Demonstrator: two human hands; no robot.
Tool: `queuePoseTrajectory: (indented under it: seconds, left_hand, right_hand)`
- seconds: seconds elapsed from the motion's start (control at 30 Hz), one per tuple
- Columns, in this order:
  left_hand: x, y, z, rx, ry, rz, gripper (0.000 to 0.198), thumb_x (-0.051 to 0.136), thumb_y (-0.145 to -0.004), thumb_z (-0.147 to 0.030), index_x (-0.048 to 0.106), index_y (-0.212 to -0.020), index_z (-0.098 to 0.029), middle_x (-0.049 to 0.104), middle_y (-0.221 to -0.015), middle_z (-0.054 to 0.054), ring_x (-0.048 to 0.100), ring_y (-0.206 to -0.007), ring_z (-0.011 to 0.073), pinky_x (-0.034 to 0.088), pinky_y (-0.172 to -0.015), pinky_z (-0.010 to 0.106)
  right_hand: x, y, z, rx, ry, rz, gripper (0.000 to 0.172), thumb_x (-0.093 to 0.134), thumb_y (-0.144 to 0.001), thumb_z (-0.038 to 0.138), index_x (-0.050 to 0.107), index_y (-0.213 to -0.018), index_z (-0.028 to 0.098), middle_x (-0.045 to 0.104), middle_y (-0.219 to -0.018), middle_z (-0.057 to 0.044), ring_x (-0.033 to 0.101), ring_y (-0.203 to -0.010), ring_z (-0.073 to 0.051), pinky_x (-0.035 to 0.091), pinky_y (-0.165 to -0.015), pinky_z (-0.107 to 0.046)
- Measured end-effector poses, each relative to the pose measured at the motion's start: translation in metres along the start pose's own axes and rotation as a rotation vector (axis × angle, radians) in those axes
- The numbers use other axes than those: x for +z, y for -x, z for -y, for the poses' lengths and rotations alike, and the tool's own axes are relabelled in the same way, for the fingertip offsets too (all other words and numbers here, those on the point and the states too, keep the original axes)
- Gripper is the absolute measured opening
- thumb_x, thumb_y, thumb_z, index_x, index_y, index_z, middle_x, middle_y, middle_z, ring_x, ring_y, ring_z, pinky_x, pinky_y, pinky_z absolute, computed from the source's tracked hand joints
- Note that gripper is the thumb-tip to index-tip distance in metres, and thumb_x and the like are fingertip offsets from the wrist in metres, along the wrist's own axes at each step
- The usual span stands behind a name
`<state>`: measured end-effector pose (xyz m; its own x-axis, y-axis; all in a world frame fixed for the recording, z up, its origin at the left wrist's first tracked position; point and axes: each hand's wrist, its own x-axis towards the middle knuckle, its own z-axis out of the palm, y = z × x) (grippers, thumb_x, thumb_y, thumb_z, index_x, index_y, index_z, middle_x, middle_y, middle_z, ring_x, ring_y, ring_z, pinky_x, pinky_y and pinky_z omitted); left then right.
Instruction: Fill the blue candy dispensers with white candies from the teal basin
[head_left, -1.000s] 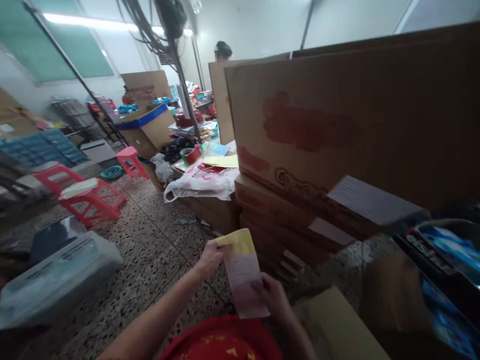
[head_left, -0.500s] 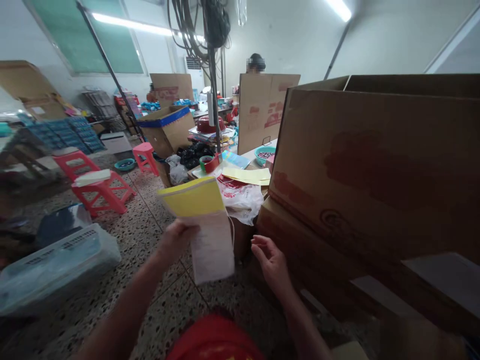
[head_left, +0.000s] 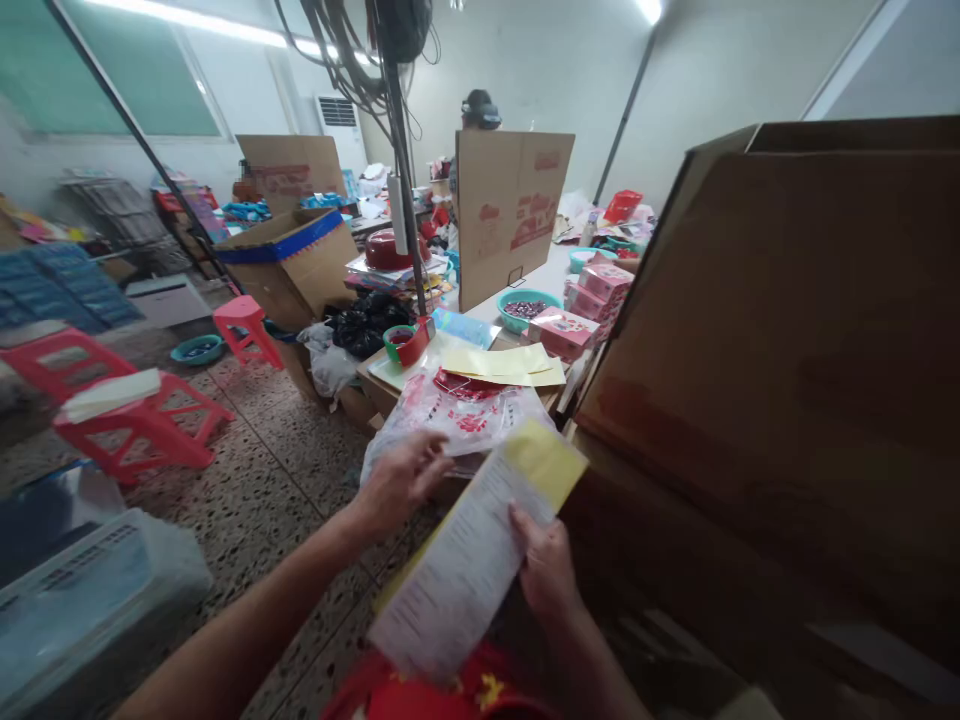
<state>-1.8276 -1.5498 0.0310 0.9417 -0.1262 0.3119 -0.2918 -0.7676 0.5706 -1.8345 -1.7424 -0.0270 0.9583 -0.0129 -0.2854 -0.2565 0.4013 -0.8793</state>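
Observation:
My right hand (head_left: pixel 549 565) grips a long printed sheet of paper (head_left: pixel 469 560) by its right edge, thumb on top. The white sheet carries rows of small print; a yellow part shows at its upper end and along its left side. To the left, my left hand (head_left: pixel 405 480) is held out with fingers loosely apart and nothing visible in them. It is just in front of a clear plastic bag (head_left: pixel 420 410) with red printing, at the table's near edge; whether it touches the bag I cannot tell. Pale yellow paper strips (head_left: pixel 510 364) lie over the bag.
Large cardboard boxes (head_left: pixel 780 320) stand close on my right. The table holds a tape roll (head_left: pixel 400 342), a turquoise basin (head_left: pixel 528 309) and pink boxes (head_left: pixel 562 332). Red plastic stools (head_left: pixel 142 410) and a clear bin (head_left: pixel 105 610) are on the left floor. A person (head_left: pixel 480 110) is behind a cardboard panel.
The printed sheet has passed from my left hand to my right and now slants up to the right. My left hand has moved right toward the bag. The view has turned right.

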Motion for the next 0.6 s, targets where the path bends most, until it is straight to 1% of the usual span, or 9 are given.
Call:
queuePoseTrajectory:
  seconds: [0.07,0.1,0.17,0.27,0.33,0.4,0.47,0.53,0.6]
  left_hand:
    - [-0.002,-0.013,0.016,0.089,-0.235,-0.158,0.029,0.052,-0.085,-0.033,0.059,-0.111,-0.022,0.058,-0.119,0.011,0.05,-0.114,0.0266,0.036,-0.1,0.043]
    - [-0.001,-0.02,0.024,0.154,-0.35,-0.146,0.033,0.056,-0.083,-0.03,0.058,-0.114,-0.024,0.053,-0.128,0.012,0.043,-0.123,0.0299,0.028,-0.106,0.049]
    - [0.007,-0.037,0.039,0.243,-0.509,-0.005,0.036,0.057,-0.081,-0.024,0.058,-0.117,-0.027,0.052,-0.131,0.012,0.038,-0.128,0.0324,0.018,-0.108,0.054]
    - [0.017,-0.064,0.052,0.143,-0.576,0.191,0.029,0.044,-0.086,-0.015,0.062,-0.108,-0.022,0.066,-0.103,0.013,0.058,-0.104,0.0279,0.035,-0.096,0.047]
    - [0.014,-0.084,0.054,0.011,-0.571,0.214,0.029,0.037,-0.089,-0.016,0.063,-0.101,-0.019,0.068,-0.086,0.012,0.063,-0.084,0.0247,0.043,-0.078,0.038]
    - [0.002,-0.102,0.052,-0.072,-0.555,0.147,0.028,0.037,-0.089,-0.02,0.062,-0.102,-0.019,0.067,-0.084,0.011,0.063,-0.078,0.0235,0.042,-0.068,0.033]
    - [-0.011,-0.12,0.049,-0.08,-0.52,0.087,0.026,0.039,-0.09,-0.026,0.061,-0.103,-0.02,0.068,-0.085,0.01,0.062,-0.077,0.0221,0.04,-0.065,0.031]
    - [-0.022,-0.135,0.048,-0.051,-0.478,0.074,0.027,0.04,-0.091,-0.033,0.061,-0.101,-0.02,0.068,-0.084,0.009,0.06,-0.076,0.0198,0.038,-0.065,0.029]
    - [-0.027,-0.146,0.05,-0.02,-0.452,0.075,0.03,0.04,-0.091,-0.037,0.063,-0.098,-0.019,0.068,-0.083,0.008,0.059,-0.075,0.018,0.036,-0.064,0.028]
  right_hand:
    - [-0.006,-0.008,-0.002,-0.064,0.1,-0.177,0.043,0.077,-0.053,0.05,0.069,-0.073,0.013,0.073,-0.08,-0.011,0.068,-0.077,-0.03,0.057,-0.068,-0.04]
    - [-0.01,-0.009,-0.001,-0.098,0.158,-0.242,0.041,0.076,-0.055,0.051,0.07,-0.07,0.013,0.072,-0.078,-0.012,0.068,-0.076,-0.03,0.057,-0.065,-0.039]
    - [-0.017,-0.004,0.002,-0.182,0.25,-0.327,0.04,0.073,-0.058,0.051,0.071,-0.07,0.013,0.073,-0.079,-0.012,0.068,-0.076,-0.031,0.057,-0.064,-0.039]
    - [-0.016,0.008,0.01,-0.318,0.315,-0.328,0.038,0.074,-0.062,0.048,0.072,-0.079,0.014,0.073,-0.086,-0.012,0.068,-0.084,-0.03,0.057,-0.073,-0.039]
    - [-0.006,0.011,0.014,-0.37,0.354,-0.239,0.035,0.074,-0.063,0.045,0.072,-0.083,0.016,0.073,-0.089,-0.01,0.067,-0.087,-0.029,0.056,-0.077,-0.038]
    - [0.009,0.006,0.017,-0.361,0.408,-0.054,0.031,0.072,-0.066,0.042,0.072,-0.087,0.019,0.072,-0.091,-0.008,0.066,-0.087,-0.027,0.055,-0.078,-0.037]
    - [0.026,-0.007,0.014,-0.287,0.472,0.185,0.025,0.068,-0.07,0.038,0.072,-0.087,0.02,0.072,-0.09,-0.005,0.065,-0.085,-0.024,0.054,-0.078,-0.035]
    - [0.041,-0.023,0.007,-0.175,0.519,0.362,0.018,0.064,-0.072,0.034,0.071,-0.077,0.019,0.071,-0.079,-0.002,0.064,-0.076,-0.02,0.053,-0.071,-0.031]
    - [0.052,-0.039,0.0,-0.041,0.47,0.378,0.015,0.063,-0.069,0.031,0.067,-0.07,0.017,0.067,-0.068,0.0,0.06,-0.063,-0.016,0.049,-0.059,-0.026]
